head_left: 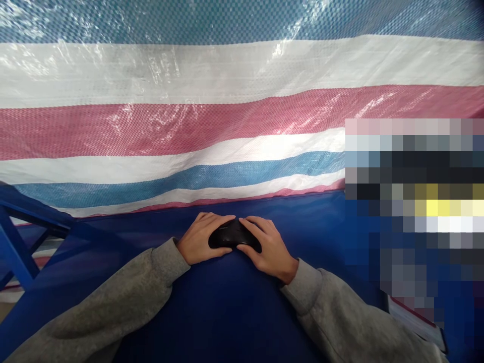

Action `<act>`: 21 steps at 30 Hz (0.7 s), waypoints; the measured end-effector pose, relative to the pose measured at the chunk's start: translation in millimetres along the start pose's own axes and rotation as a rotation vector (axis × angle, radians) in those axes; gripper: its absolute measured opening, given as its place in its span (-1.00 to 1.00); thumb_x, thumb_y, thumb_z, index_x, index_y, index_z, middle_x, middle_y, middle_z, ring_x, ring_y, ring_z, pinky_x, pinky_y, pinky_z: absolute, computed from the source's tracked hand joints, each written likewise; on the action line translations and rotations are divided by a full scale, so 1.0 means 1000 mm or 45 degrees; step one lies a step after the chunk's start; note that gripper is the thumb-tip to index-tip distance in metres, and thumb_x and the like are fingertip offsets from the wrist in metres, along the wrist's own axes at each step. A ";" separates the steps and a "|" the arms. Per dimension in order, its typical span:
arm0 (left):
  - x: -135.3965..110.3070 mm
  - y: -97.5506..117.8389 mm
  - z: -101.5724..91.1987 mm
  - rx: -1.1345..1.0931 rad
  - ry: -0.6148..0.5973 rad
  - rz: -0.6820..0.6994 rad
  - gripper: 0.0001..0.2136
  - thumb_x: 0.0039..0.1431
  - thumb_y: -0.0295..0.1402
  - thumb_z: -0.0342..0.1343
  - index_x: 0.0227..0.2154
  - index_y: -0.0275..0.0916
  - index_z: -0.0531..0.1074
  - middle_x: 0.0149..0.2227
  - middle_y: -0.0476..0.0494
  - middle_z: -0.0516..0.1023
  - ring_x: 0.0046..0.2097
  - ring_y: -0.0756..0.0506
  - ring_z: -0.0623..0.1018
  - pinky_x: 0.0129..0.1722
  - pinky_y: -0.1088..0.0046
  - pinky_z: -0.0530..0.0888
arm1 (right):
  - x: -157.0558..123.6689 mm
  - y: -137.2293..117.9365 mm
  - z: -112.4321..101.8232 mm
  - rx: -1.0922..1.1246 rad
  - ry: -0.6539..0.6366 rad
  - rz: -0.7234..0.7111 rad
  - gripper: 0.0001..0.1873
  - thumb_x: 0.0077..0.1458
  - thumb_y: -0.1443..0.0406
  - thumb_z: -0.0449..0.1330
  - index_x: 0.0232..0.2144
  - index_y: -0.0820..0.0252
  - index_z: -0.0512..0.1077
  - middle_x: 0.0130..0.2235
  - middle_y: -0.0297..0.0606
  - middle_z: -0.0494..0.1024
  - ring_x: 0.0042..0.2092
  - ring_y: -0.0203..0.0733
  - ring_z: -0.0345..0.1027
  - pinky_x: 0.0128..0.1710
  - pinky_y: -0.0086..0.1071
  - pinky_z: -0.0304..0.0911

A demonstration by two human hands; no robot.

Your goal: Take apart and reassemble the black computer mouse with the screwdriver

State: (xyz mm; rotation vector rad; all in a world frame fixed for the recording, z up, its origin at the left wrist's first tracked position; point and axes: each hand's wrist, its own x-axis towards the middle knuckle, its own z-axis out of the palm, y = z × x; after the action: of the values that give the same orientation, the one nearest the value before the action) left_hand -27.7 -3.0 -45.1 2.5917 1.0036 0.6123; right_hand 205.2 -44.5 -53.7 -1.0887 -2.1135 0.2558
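Observation:
A glossy black oblong object (233,236), shaped like a computer mouse, lies between my two hands on the dark blue surface (212,312). Faint small lettering shows near its left end. My left hand (204,237) curls around the left end, fingers over the far side and thumb along the near edge. Around the right end, my right hand (270,247) grips in the same way. Both thumbs point inward along the near side, with a small gap between their tips. The object's underside and both ends are partly hidden.
A striped woven plastic sheet (170,126) hangs behind the surface, meeting its far edge. Blue metal framing (18,242) stands at the left. At the lower right lies a flat, pale, dark-edged item (416,322). A blurred-out patch covers the right side.

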 end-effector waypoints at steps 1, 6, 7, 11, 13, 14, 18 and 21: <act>0.000 0.000 -0.001 0.002 0.016 0.005 -0.36 0.07 -0.06 0.22 0.19 -0.13 0.22 0.05 -0.19 0.51 0.03 -0.23 0.48 0.07 0.12 0.32 | 0.000 0.000 0.000 0.006 0.002 0.024 -0.50 0.21 0.15 0.16 0.14 0.22 0.32 0.03 0.01 0.45 0.01 0.07 0.37 0.00 0.02 0.34; 0.000 0.002 -0.002 -0.029 0.164 -0.067 -0.51 0.20 -0.11 0.12 0.15 -0.13 0.28 0.08 -0.17 0.51 0.08 -0.21 0.49 0.08 0.16 0.38 | 0.001 0.002 0.004 0.072 0.030 0.115 -0.50 0.26 0.14 0.13 0.20 0.13 0.26 0.09 -0.04 0.43 0.10 0.04 0.35 0.10 -0.01 0.34; 0.000 0.002 -0.002 -0.030 0.181 -0.091 -0.53 0.21 -0.10 0.11 0.14 -0.13 0.29 0.07 -0.16 0.52 0.07 -0.20 0.50 0.08 0.17 0.39 | 0.001 0.002 0.004 0.091 0.037 0.123 -0.49 0.26 0.15 0.13 0.21 0.11 0.25 0.10 -0.05 0.42 0.11 0.04 0.34 0.12 -0.01 0.33; 0.000 0.000 -0.001 -0.025 0.210 -0.178 -0.53 0.21 -0.05 0.09 0.11 -0.14 0.35 0.03 -0.16 0.55 0.02 -0.20 0.54 0.05 0.18 0.46 | 0.002 0.004 0.006 0.148 0.057 0.134 -0.50 0.28 0.21 0.11 0.24 0.07 0.21 0.15 -0.07 0.37 0.15 0.02 0.32 0.15 -0.05 0.32; 0.001 -0.003 -0.001 -0.063 0.233 -0.243 -0.55 0.21 -0.04 0.08 0.09 -0.13 0.37 -0.01 -0.14 0.58 0.00 -0.19 0.56 0.03 0.20 0.50 | 0.002 0.006 0.006 0.168 0.081 0.136 -0.53 0.29 0.28 0.07 0.23 0.06 0.22 0.15 -0.08 0.38 0.15 -0.01 0.33 0.16 -0.08 0.33; 0.001 -0.004 -0.001 -0.095 0.244 -0.275 -0.55 0.22 -0.04 0.07 0.09 -0.12 0.37 -0.03 -0.13 0.59 -0.01 -0.18 0.57 0.02 0.21 0.51 | 0.002 0.006 0.007 0.178 0.096 0.137 -0.54 0.30 0.32 0.05 0.22 0.05 0.23 0.14 -0.10 0.39 0.14 -0.03 0.34 0.16 -0.10 0.33; 0.003 -0.008 -0.001 -0.223 0.299 -0.312 -0.59 0.26 -0.11 0.05 0.10 -0.14 0.36 -0.04 -0.11 0.60 -0.01 -0.14 0.59 0.04 0.28 0.52 | 0.002 0.009 0.009 0.199 0.156 0.156 -0.51 0.27 0.44 -0.03 0.21 0.04 0.25 0.09 -0.13 0.43 0.10 -0.08 0.37 0.13 -0.14 0.36; 0.003 -0.008 0.000 -0.233 0.359 -0.289 -0.62 0.28 -0.13 0.03 0.09 -0.16 0.37 -0.01 -0.13 0.59 -0.01 -0.14 0.60 0.04 0.28 0.52 | 0.002 0.009 0.009 0.199 0.212 0.184 -0.49 0.26 0.46 -0.02 0.21 0.04 0.25 0.08 -0.13 0.43 0.08 -0.09 0.38 0.10 -0.15 0.38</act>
State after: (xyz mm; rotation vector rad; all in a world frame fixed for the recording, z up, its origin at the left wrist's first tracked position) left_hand -30.0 5.0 -47.9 2.2341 1.2411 0.9772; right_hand 204.0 -35.8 -63.1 -1.1306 -1.8389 0.3790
